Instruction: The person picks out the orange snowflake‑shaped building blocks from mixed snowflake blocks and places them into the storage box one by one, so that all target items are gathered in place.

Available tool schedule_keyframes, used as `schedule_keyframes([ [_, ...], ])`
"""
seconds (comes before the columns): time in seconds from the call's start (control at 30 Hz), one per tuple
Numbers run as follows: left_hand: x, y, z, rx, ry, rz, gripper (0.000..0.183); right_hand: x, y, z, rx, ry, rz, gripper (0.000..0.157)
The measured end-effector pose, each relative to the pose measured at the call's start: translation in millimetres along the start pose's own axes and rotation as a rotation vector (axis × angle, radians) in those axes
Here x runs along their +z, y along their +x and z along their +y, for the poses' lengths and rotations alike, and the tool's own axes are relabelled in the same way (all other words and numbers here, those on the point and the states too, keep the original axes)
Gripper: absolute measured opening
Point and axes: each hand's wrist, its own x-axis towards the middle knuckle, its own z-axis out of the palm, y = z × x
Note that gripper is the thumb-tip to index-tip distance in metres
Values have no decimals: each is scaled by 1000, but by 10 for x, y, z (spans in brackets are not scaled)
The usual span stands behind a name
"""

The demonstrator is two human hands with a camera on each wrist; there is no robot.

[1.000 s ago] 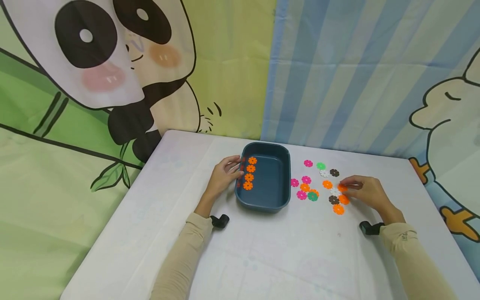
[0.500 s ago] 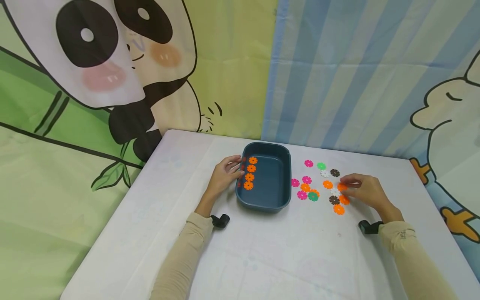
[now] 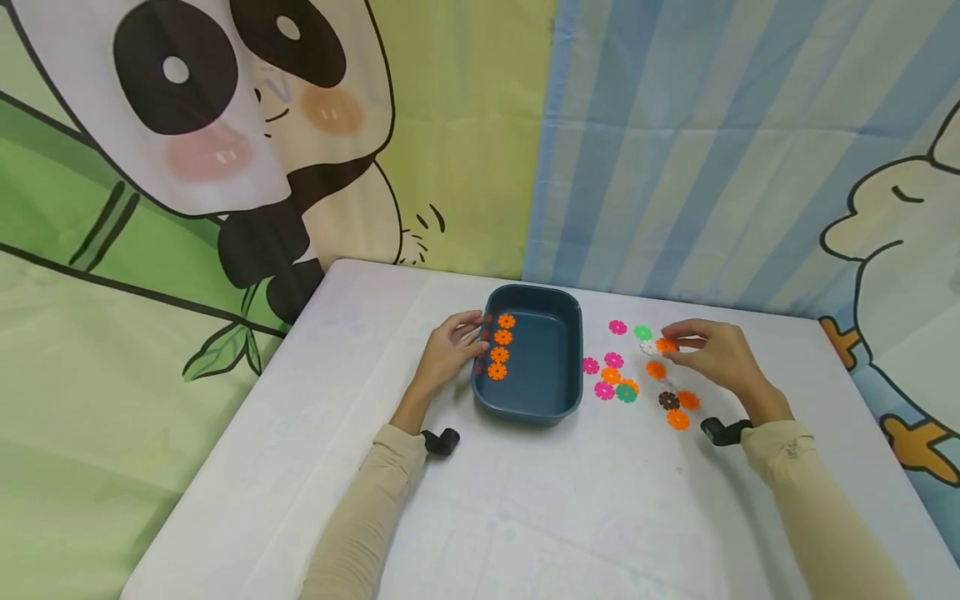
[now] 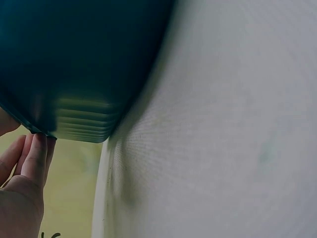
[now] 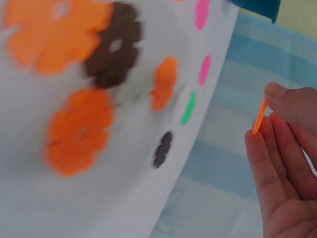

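My left hand [image 3: 447,350] is at the left side of a dark blue rectangular tray [image 3: 543,358], pinching its rim between thumb and fingers. Inside, along the left wall, stands a row of several orange flower-shaped discs [image 3: 503,337]. My right hand [image 3: 708,357] pinches another orange flower-shaped disc [image 5: 260,116] between thumb and fingertips, edge-on in the right wrist view and raised above the table. Below and left of that hand lie loose discs of the same shape: orange [image 3: 678,419], brown [image 3: 668,401], pink [image 3: 617,327], white [image 3: 647,347] and green [image 3: 626,392].
The loose discs spread over the white tabletop [image 3: 525,508] right of the tray, some overlapping. A printed cloth backdrop [image 3: 675,167] rises behind the far table edge. Black wrist cameras [image 3: 441,442] sit at both cuffs.
My right hand has lifted an orange disc off the right-hand group and moved up and left with it. The left hand and the tray stay where they were.
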Motion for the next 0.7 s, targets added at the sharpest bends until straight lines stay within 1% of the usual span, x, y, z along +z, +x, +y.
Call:
schedule_keyframes([
  [0.17, 6, -6, -32, 10, 36, 29, 58, -9, 148, -280, -25, 46, -4, 34],
  [0.23, 13, -10, -28, 13, 46, 33, 57, -2, 191, -388, -29, 71, -8, 34],
  [0.37, 23, -8, -18, 12, 48, 34, 57, 30, 268, -606, -57, 89, -8, 35],
  [0.6, 25, 1, -24, -1, 55, 43, 56, 101, 424, -931, -145, 78, 3, 35],
  [0.7, 17, -7, -37, -2, 47, 44, 57, 146, 507, -1062, -196, 104, 1, 35],
])
